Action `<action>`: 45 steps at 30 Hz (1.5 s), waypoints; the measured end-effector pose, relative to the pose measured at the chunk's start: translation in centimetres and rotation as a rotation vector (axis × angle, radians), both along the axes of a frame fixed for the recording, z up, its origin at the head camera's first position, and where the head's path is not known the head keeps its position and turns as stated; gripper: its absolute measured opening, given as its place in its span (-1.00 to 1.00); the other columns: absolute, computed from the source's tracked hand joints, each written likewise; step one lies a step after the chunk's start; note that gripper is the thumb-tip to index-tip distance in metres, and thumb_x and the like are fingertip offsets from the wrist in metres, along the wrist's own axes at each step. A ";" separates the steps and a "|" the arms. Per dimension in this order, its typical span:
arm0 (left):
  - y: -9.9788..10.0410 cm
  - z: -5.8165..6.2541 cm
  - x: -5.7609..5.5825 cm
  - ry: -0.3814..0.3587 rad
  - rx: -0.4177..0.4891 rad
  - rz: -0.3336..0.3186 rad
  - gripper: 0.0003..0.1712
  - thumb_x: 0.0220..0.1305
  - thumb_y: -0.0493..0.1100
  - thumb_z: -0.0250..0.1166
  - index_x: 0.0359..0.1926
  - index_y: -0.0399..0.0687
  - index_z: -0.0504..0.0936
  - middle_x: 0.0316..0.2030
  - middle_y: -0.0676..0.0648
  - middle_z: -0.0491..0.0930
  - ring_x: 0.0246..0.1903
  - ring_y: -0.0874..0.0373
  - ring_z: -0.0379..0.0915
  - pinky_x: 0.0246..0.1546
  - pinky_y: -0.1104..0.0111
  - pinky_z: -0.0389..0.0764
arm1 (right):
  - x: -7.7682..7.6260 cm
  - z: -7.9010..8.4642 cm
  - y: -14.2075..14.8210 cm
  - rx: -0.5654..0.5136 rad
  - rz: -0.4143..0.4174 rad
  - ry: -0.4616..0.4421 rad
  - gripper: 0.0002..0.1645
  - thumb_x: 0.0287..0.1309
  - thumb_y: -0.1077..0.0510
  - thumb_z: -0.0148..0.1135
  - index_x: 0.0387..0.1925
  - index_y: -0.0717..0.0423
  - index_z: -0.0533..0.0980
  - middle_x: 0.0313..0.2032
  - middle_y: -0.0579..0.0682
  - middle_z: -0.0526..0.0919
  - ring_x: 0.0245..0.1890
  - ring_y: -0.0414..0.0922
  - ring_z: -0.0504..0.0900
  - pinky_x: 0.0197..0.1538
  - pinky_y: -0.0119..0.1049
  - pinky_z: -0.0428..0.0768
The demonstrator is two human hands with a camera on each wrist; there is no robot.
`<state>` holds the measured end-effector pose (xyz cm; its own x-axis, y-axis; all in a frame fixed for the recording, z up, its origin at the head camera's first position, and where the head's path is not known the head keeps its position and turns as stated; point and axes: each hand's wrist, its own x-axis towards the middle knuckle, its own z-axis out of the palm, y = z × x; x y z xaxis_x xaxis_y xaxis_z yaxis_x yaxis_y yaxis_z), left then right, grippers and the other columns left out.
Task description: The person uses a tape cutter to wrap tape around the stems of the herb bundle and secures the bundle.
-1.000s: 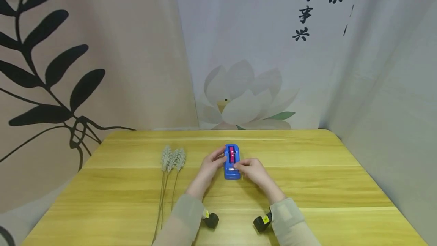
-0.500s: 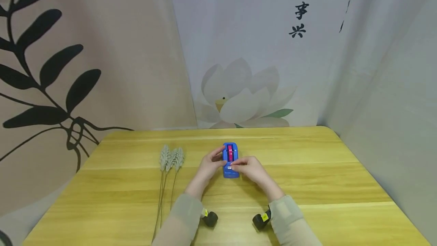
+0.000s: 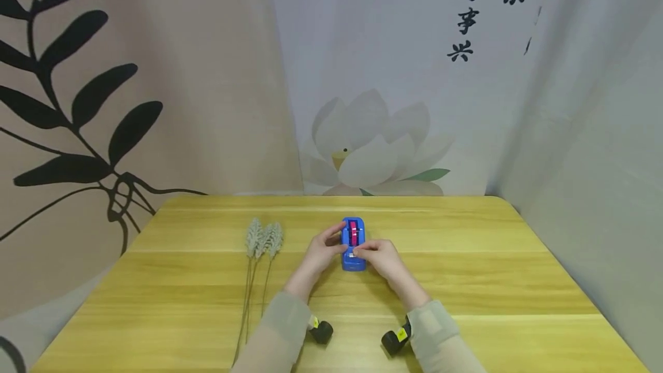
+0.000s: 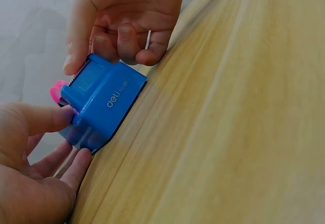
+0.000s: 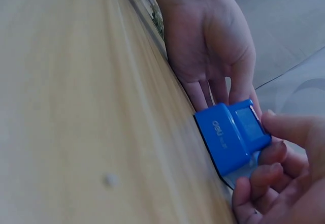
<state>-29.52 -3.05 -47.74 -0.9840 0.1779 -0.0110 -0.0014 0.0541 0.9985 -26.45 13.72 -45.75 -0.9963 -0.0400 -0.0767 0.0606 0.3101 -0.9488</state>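
A blue tape dispenser [image 3: 354, 265] with a pink roll core [image 3: 354, 233] stands upright near the middle of the table. My left hand [image 3: 320, 255] holds its left side, thumb and fingers spread along the body; in the left wrist view the thumb lies by the pink part [image 4: 57, 92]. With thumb and index finger close together, my right hand [image 3: 380, 256] pinches at the serrated cutter [image 5: 255, 116], where the tape end sits. The clear tape is hardly visible between those fingertips. The right hand's other fingers [image 4: 127, 42] are curled beneath.
Several pale dried grass stalks [image 3: 264, 240] lie on the wooden table [image 3: 492, 281], left of the left forearm. A printed curtain [image 3: 233, 73] hangs behind the table's far edge. A black wrist camera [image 3: 322, 332] sits under the left sleeve, another black wrist camera [image 3: 396, 339] under the right.
My right thumb and index fingertips have shifted slightly left over the dispenser's cutter. The left hand keeps its hold, and the dispenser stays in place; the head view sways a little.
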 end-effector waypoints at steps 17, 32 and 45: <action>0.0 -0.2 -0.3 0.011 -0.012 -0.003 -0.39 0.18 -0.40 0.30 0.28 -0.06 0.49 0.16 -0.35 0.47 0.21 -0.21 0.35 0.24 -0.07 0.27 | 0.0 -0.1 -0.4 -0.223 -0.091 -0.105 -0.67 0.16 0.12 0.33 -0.21 0.37 0.65 -0.32 -0.07 0.61 -0.27 -0.13 0.40 -0.20 -0.26 0.38; -0.3 -0.2 -0.5 -0.005 -0.012 0.002 -0.40 0.20 -0.39 0.30 0.27 0.00 0.49 0.17 -0.33 0.48 0.22 -0.20 0.34 0.26 -0.10 0.21 | 0.1 -0.2 -0.6 -0.212 -0.091 -0.107 -0.61 0.12 0.07 0.36 -0.25 0.39 0.66 -0.53 -0.13 0.47 -0.37 -0.15 0.33 -0.28 -0.28 0.30; -0.1 0.0 -0.2 -0.003 -0.009 0.000 -0.42 0.23 -0.40 0.27 0.27 -0.03 0.49 0.19 -0.33 0.45 0.22 -0.22 0.32 0.25 -0.08 0.25 | 0.4 0.0 -0.8 -0.197 -0.106 -0.106 -0.65 0.12 0.11 0.35 -0.29 0.41 0.65 -0.46 -0.09 0.51 -0.35 -0.14 0.36 -0.25 -0.28 0.36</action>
<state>-29.68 -3.12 -47.74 -0.9840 0.1777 -0.0151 -0.0040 0.0627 0.9980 -26.01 12.96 -45.75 -0.9825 0.0401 -0.1817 0.1850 0.1062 -0.9770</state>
